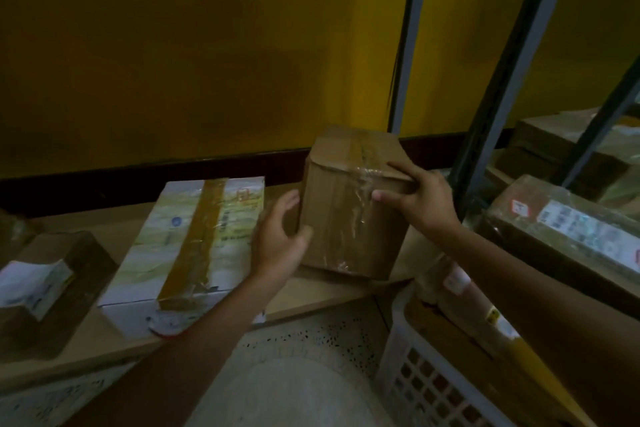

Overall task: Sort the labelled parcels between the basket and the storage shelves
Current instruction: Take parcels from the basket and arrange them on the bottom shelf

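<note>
Head view: left hand (277, 243) and right hand (422, 198) grip brown parcel (346, 218) (clear-taped, creased).

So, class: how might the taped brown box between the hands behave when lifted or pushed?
The brown box is probably stiff: its faces look flat. The glossy tape under the right hand may be slippery. Standing tall, it could tip.

No text legible: labels on white parcel (194, 236), right-shelf parcel (571, 218), small left box (34, 284) too blurred.
</note>
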### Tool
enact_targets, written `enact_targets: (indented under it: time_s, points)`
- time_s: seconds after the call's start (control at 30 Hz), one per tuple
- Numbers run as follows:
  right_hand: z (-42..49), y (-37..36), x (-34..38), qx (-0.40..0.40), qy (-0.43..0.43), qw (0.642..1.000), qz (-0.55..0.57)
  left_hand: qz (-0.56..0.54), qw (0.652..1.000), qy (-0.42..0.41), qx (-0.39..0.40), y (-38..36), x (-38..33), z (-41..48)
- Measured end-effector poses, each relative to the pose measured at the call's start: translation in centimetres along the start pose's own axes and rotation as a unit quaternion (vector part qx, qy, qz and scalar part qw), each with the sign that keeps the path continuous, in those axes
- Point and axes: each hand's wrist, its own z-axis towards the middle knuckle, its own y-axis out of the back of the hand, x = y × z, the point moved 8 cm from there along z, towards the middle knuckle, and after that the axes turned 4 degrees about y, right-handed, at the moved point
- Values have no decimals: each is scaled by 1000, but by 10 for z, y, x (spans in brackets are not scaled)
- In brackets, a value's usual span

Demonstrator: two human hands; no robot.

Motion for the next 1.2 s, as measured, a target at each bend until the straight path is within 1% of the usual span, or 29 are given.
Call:
enact_targets:
  time_s: [0.03, 0.1, 0.13, 0.17, 0.2, 0.23, 0.27, 0.3, 0.33, 0.37, 0.4, 0.47, 0.5, 0.57, 0.63, 0.7, 0.77, 0.8, 0.87, 0.93, 1.03, 1.07, 1.1, 1.13, 1.2]
  points:
    - [1, 11, 9, -13, 8, 999, 43, -15, 999, -30, -2, 13, -14, 5]
    - [8, 38, 27, -23, 2, 995, 102, -39, 995, -83, 37, 36, -42, 16]
    - [12, 51, 34, -21, -11, 993, 119, -4, 992, -111, 60, 47, -52, 19]
    - [16, 64, 41, -22, -25, 990, 140, 72, 984, -136, 87, 55, -55, 19]
    - [19, 75, 47, -27, -39, 985, 169, 158, 969, -145, 119, 60, -51, 16]
    - [21, 85, 52, -34, -57, 976, 207, 218, 954, -145, 148, 61, -44, 12]
    - [22, 92, 56, -42, -74, 967, 241, 233, 948, -144, 160, 61, -39, 6]
    - [21, 95, 62, -43, -88, 962, 256, 217, 955, -146, 143, 59, -38, 2]
    - [18, 92, 68, -34, -96, 959, 264, 182, 966, -153, 104, 57, -43, 1]
    - [14, 84, 76, -12, -93, 955, 280, 141, 976, -152, 59, 55, -49, 3]
    - [8, 72, 86, 24, -84, 945, 315, 91, 986, -138, 34, 52, -55, 6]
    - [-4, 49, 106, 81, -55, 924, 370, -44, 995, -88, 28, 46, -60, 9]
    - [-8, 44, 114, 89, -33, 924, 369, -98, 993, -65, 21, 46, -57, 11]
    - [-13, 39, 117, 94, -13, 933, 348, -143, 989, -47, -10, 55, -55, 13]
    - [-21, 32, 110, 111, -22, 935, 337, -158, 984, -68, -34, 67, -60, 14]
    - [-31, 25, 104, 111, -7, 942, 318, -141, 986, -76, -50, 74, -68, 13]
    - [-36, 25, 100, 77, 21, 956, 284, -121, 990, -65, -24, 70, -70, 12]
    - [-35, 30, 97, 43, 29, 961, 271, -111, 992, -52, 1, 65, -68, 10]
    - [-29, 42, 91, -34, 23, 969, 242, -78, 996, -22, 42, 58, -55, 7]
    - [-25, 49, 87, -78, 10, 975, 205, -39, 996, -8, 82, 52, -43, 3]
    - [-20, 44, 84, -99, -6, 985, 143, -91, 986, 4, 140, 43, -31, -2]
    - [-20, 41, 82, -94, -6, 986, 134, -101, 985, 1, 142, 41, -30, -3]
    - [-20, 35, 81, -72, -7, 987, 146, -107, 985, -3, 133, 41, -28, -3]
    - [-21, 26, 80, -27, -6, 983, 181, -114, 986, -6, 124, 41, -26, -1]
    - [-28, 2, 80, 86, 6, 965, 249, -117, 987, -8, 111, 43, -23, 3]
